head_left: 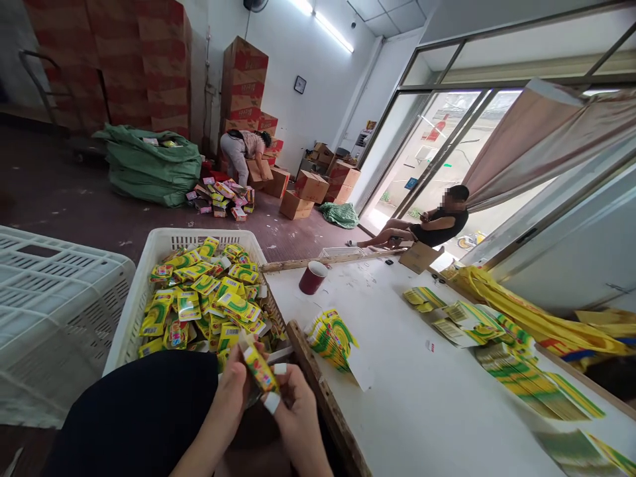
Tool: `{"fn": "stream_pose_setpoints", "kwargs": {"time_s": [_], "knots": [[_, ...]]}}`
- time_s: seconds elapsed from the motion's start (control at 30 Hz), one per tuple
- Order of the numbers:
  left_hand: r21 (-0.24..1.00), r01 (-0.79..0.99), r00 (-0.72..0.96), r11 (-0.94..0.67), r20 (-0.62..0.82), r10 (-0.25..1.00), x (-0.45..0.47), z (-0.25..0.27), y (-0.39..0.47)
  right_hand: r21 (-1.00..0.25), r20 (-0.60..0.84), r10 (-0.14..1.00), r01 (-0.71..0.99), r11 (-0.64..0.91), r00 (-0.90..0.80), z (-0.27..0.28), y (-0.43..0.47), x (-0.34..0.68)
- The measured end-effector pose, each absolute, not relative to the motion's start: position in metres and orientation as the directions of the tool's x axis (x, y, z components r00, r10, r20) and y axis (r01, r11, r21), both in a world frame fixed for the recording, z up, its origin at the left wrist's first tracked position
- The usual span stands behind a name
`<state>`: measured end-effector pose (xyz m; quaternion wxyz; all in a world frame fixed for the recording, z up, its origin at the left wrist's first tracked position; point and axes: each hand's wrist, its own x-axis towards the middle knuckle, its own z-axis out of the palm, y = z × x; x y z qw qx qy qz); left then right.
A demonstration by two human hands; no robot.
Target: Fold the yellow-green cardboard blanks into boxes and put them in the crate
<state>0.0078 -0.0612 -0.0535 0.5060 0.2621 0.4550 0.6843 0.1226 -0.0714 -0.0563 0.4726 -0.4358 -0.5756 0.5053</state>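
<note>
In front of my lap, a small yellow carton (262, 372) with red and green print is held between my two hands. My left hand (232, 389) grips its left side, the thumb along it. White wraps cover the thumb and a fingertip of my right hand (298, 409), which pinches the carton's lower right end. Just beyond lies a white plastic basket (158, 246) heaped with yellow-green cartons (203, 285). A fanned stack of flat printed cartons (332, 339) rests on the white table (397, 391), to the right of my hands.
A wooden strip (325, 397) edges the table. On it stand a dark red cup (313, 278) and several rows of flat cartons (527, 377). Another white crate (59, 298) is at left. One person (243, 149) bends over boxes; another (437, 222) sits by the door.
</note>
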Motion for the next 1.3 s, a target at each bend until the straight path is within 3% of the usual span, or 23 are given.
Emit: {"fn": "stream_pose_setpoints", "kwargs": {"time_s": [0.13,0.23,0.3,0.4,0.5,0.57,0.63,0.73,0.83,0.9,1.0,1.17,1.23,1.3], "knots": [[0.879,-0.475,-0.235,0.034,-0.165,0.958,0.008,-0.051,-0.065,-0.993,0.11,0.975,0.015,0.115,-0.195,-0.052,-0.06,0.145],[0.913,-0.408,-0.236,0.025,-0.132,0.963,0.003,-0.053,-0.063,-0.954,0.206,0.966,0.186,0.234,-0.159,-0.049,-0.055,0.163],[0.944,-0.324,-0.324,-0.057,-0.054,0.945,-0.003,-0.056,-0.061,-0.84,0.373,0.919,0.374,0.394,-0.131,-0.043,-0.05,0.177],[0.982,-0.114,-0.421,-0.147,0.086,0.903,-0.009,-0.062,-0.06,-0.541,0.571,0.787,0.613,0.575,-0.234,-0.033,-0.045,0.194],[0.979,0.185,-0.248,-0.088,0.133,0.96,-0.006,-0.066,-0.064,-0.322,0.599,0.681,0.652,0.687,-0.421,-0.031,-0.049,0.197],[0.945,0.322,-0.026,-0.058,0.071,0.997,0.001,-0.066,-0.067,-0.29,0.594,0.625,0.59,0.754,-0.506,-0.038,-0.054,0.193],[0.92,0.388,0.101,-0.048,0.01,0.995,0.007,-0.064,-0.07,-0.365,0.591,0.637,0.541,0.758,-0.494,-0.049,-0.058,0.19],[0.888,0.458,0.079,-0.033,-0.004,0.997,0.013,-0.059,-0.073,-0.684,0.54,0.822,0.475,0.553,-0.178,-0.065,-0.061,0.185],[0.861,0.499,0.108,-0.094,0.046,0.993,0.014,-0.057,-0.075,-0.962,0.248,0.967,0.137,0.237,0.063,-0.08,-0.059,0.172],[0.85,0.501,0.145,-0.166,0.107,0.984,0.016,-0.059,-0.077,-0.99,0.067,0.997,-0.13,0.061,-0.037,-0.089,-0.058,0.159],[0.819,0.508,0.185,-0.266,0.197,0.963,0.017,-0.065,-0.079,-0.916,-0.038,0.958,-0.373,-0.147,-0.283,-0.096,-0.058,0.143],[0.79,0.532,0.202,-0.305,0.231,0.952,0.016,-0.067,-0.08,-0.918,-0.085,0.919,-0.328,-0.222,-0.385,-0.092,-0.057,0.146],[0.817,0.509,0.196,-0.273,0.198,0.96,0.015,-0.066,-0.08,-0.966,-0.072,0.94,-0.212,-0.149,-0.333,-0.094,-0.057,0.153],[0.853,0.479,0.184,-0.209,0.136,0.973,0.016,-0.069,-0.079,-0.999,0.029,0.959,-0.049,0.016,-0.282,-0.101,-0.057,0.159]]}}
